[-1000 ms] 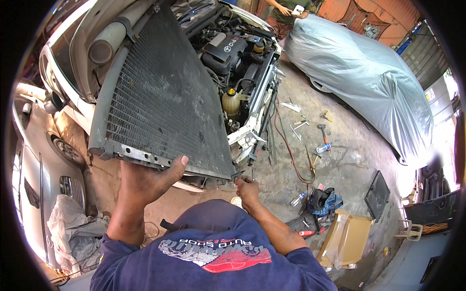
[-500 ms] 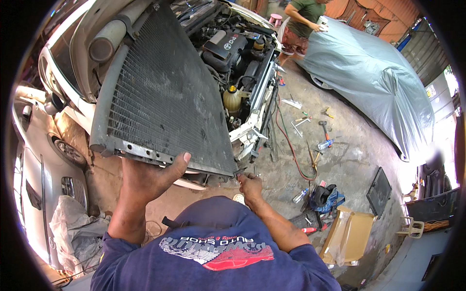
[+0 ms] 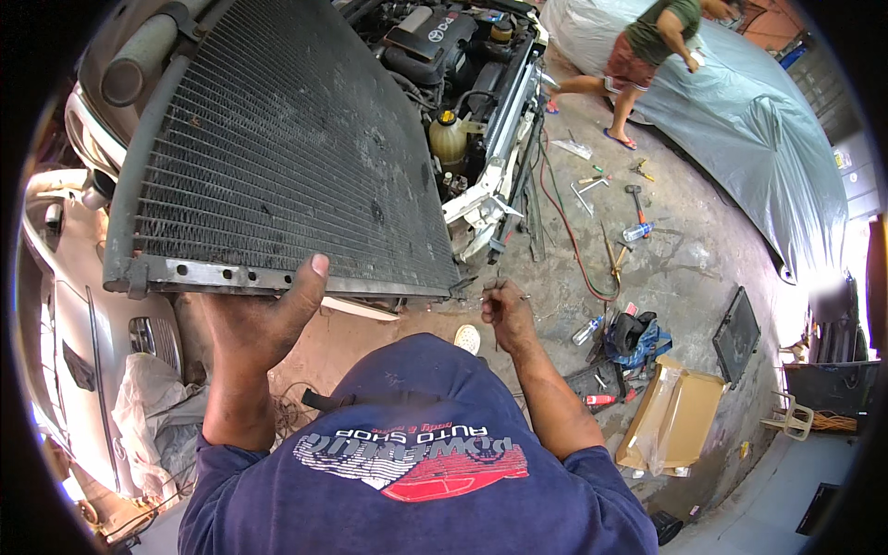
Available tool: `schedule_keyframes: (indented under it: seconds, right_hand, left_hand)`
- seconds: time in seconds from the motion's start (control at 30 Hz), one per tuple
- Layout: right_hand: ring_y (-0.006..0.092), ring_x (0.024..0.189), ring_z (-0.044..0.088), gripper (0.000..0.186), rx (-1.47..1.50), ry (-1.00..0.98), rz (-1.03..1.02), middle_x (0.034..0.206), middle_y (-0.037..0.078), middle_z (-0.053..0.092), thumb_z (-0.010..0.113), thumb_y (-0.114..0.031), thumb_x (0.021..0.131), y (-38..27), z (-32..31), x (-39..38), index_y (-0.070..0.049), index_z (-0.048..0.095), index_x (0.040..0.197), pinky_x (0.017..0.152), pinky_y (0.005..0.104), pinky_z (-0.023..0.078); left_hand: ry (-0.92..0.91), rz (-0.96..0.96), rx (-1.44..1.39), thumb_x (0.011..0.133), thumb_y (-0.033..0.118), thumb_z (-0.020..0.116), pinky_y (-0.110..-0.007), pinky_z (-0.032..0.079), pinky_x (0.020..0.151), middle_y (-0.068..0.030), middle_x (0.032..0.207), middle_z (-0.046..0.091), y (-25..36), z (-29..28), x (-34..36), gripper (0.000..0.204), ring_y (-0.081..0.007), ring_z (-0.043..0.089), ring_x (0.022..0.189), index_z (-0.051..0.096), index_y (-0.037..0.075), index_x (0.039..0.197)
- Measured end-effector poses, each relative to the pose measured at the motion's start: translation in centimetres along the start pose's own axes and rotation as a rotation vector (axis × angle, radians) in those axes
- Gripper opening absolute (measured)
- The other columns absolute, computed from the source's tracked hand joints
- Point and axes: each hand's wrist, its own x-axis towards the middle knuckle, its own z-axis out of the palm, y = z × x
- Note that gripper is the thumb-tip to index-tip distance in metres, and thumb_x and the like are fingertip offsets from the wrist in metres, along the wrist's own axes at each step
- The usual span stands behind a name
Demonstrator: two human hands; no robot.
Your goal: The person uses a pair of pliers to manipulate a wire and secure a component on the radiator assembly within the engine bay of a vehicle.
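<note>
My left hand (image 3: 250, 328) supports a black finned car condenser (image 3: 287, 139) by its near metal edge. The thumb lies over the edge and the fingers are out of sight beneath. The condenser slants upward in front of the open engine bay (image 3: 444, 65). Just right of its near right corner, and apart from it, is my right hand (image 3: 509, 319), with its fingers curled closed. Thin dark ends stick out from between those fingers, too small to name.
A white car's front frame (image 3: 486, 208) is beyond the condenser. On the floor to the right lie a hammer (image 3: 635, 203), a hose (image 3: 573, 240), a tool bag (image 3: 636, 338), a cardboard box (image 3: 689, 416) and a black panel (image 3: 737, 335). Another person (image 3: 647, 55) walks beside a covered car (image 3: 768, 129).
The condenser and my left hand have shifted left. My right hand has come away from the condenser's corner, to the right. The other person has walked rightward.
</note>
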Motion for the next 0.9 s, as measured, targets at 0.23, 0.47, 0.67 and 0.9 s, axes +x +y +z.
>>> schedule_keyframes:
  seconds: [0.23,0.47,0.67,0.9]
  right_hand:
    - [0.0225,0.080,0.066,0.052,-1.235,-0.348,-0.359,0.087,0.011,0.067,0.082,-0.024,0.088,-4.8,1.4,2.5,-0.006,0.066,0.134,0.072,0.0391,0.052]
    - [0.0432,0.089,0.070,0.041,-1.602,-0.532,-0.491,0.090,0.021,0.074,0.075,-0.045,0.089,-7.3,2.9,4.9,-0.006,0.077,0.103,0.079,0.0504,0.054]
    - [0.0435,0.093,0.070,0.045,-1.358,-0.535,-0.381,0.097,0.022,0.075,0.078,-0.044,0.089,-7.4,1.6,5.2,-0.004,0.076,0.108,0.083,0.0481,0.054]
    - [0.0416,0.100,0.071,0.050,-1.402,-0.591,-0.263,0.104,0.026,0.074,0.078,-0.044,0.091,-7.5,1.5,5.7,0.000,0.074,0.113,0.088,0.0461,0.054]
  left_hand:
    - [0.154,-0.032,-0.018,0.089,-0.001,0.076,-0.033,0.055,0.091,-0.0133,0.115,0.066,0.5,2.6,-0.2,0.040,-0.0199,0.067,0.099,0.058,-0.005,0.124]
    - [0.320,0.214,-0.029,0.094,-0.005,0.069,-0.038,0.055,0.098,-0.0170,0.122,0.066,-2.8,3.9,-0.3,0.043,-0.0222,0.067,0.107,0.055,-0.008,0.135]
    - [0.251,0.619,0.624,0.095,-0.008,0.065,-0.044,0.055,0.101,-0.0238,0.129,0.060,-3.5,3.6,-0.5,0.028,-0.0297,0.066,0.111,0.063,-0.012,0.123]
    - [0.243,0.579,0.861,0.096,-0.005,0.063,-0.041,0.055,0.104,-0.0216,0.130,0.059,-4.9,2.6,-1.1,0.039,-0.0262,0.064,0.112,0.054,-0.012,0.133]
